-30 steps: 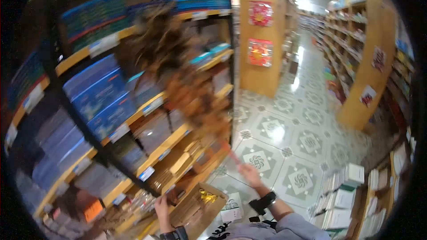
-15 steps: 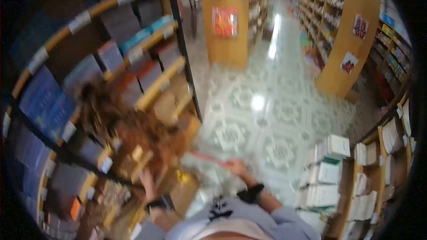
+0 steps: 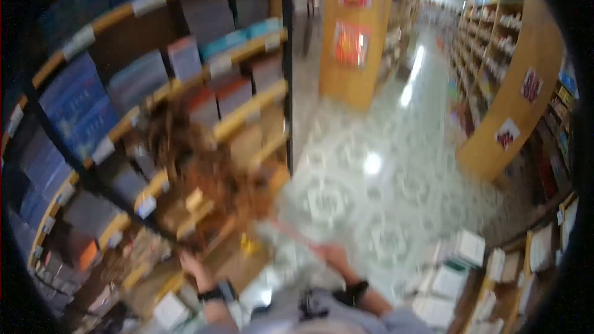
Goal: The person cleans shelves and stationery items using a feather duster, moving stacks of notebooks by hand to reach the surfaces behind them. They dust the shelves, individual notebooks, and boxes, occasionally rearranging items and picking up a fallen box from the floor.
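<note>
My right hand (image 3: 334, 256) is closed around the near end of a thin red stick (image 3: 291, 232), which points forward and left toward a large brown feathery bundle (image 3: 216, 176) in front of the left shelves. My left hand (image 3: 192, 263) is low on the left, beside the dark shelf frame and just below the brown bundle. Blur hides its fingertips and whether they touch anything. A small yellow item (image 3: 249, 244) lies on the wooden surface to the right of my left hand.
Stocked shelves (image 3: 247, 108) curve along the left behind a black post (image 3: 288, 74). Wooden pillars (image 3: 349, 80) with red pictures flank a patterned tile aisle (image 3: 377, 192). White boxed stacks (image 3: 448, 278) stand at the lower right beside more shelves.
The whole view has swung, so shelves and pillars sit further right. My left hand is lower relative to the brown bundle. My right hand still grips the red stick.
</note>
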Available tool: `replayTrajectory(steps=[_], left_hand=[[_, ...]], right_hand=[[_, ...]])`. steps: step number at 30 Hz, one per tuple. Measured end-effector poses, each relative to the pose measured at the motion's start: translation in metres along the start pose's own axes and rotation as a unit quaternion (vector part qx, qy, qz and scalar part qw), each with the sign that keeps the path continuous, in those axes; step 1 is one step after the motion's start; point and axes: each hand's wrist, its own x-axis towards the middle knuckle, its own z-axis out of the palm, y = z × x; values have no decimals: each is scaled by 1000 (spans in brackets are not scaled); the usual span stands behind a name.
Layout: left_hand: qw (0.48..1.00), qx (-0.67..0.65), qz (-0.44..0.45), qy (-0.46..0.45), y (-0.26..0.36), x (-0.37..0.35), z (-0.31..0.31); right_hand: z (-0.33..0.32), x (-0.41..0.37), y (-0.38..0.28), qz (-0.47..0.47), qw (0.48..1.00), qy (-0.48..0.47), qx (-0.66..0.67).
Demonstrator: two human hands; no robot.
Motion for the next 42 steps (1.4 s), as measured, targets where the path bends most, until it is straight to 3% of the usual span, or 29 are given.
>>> replayTrajectory(steps=[1, 2, 3, 4, 6, 8, 9, 12, 13, 17, 20, 21, 22, 24, 26, 29, 30, 34, 38, 40, 42], left_hand=[[999, 27, -35, 10, -3, -5, -59], [999, -13, -44, 10, -17, 23, -51], [997, -17, -61, 35, -10, 30, -30], [993, 15, -93, 69, -5, 21, -50], [984, 45, -58, 159, 20, 10, -38], [990, -2, -75, 119, 8, 33, -40], [981, 59, -50, 176, 3, 29, -32], [988, -28, -97, 118, 27, 14, 10], [984, -1, -104, 145, 50, -6, 35], [985, -52, -106, 127, 45, -32, 90], [987, -7, -157, 32, 46, -50, 115], [988, -28, -150, 14, 50, -55, 124], [989, -50, -142, 0, 54, -58, 128], [993, -14, -115, -12, 74, -71, 130], [994, -18, -99, -45, 79, -64, 107], [999, -5, -36, -1, 91, -53, 72], [999, -16, -31, 36, 95, -50, 62], [998, -21, -30, 46, 101, -34, 10], [997, 4, -4, 72, 111, -21, -17], [997, 5, 1, 74, 107, -9, -29], [1000, -10, 3, 21, 114, -9, -37]], right_hand=[[-4, -25, -10, 104, 993, -48, 16], [-14, 14, -22, 144, 987, -59, 25], [-25, 16, -28, 97, 994, -42, 8], [-21, 14, -19, 61, 997, 2, 42], [-29, 16, -28, 93, 993, -8, 69], [-39, 33, -36, 50, 996, 0, 73], [-41, 34, -39, 58, 993, 7, 99], [-61, 64, -38, 47, 992, 25, 113], [-68, 66, -40, 44, 991, 45, 119], [-96, 86, -37, -14, 991, 74, 111], [-113, 110, -23, -78, 987, 51, 131], [-123, 123, -26, -104, 980, 82, 151], [-132, 134, -34, -130, 971, 107, 171], [-157, 155, -58, -76, 967, 115, 215], [-170, 180, -82, -156, 958, 189, 147], [-183, 204, -150, -235, 934, 250, 96], [-185, 204, -180, -251, 925, 281, 57], [-192, 212, -282, -382, 827, 403, -87], [-188, 204, -377, -404, 694, 533, -266], [-181, 207, -414, -411, 646, 582, -275], [-176, 205, -448, -427, 637, 593, -246]])
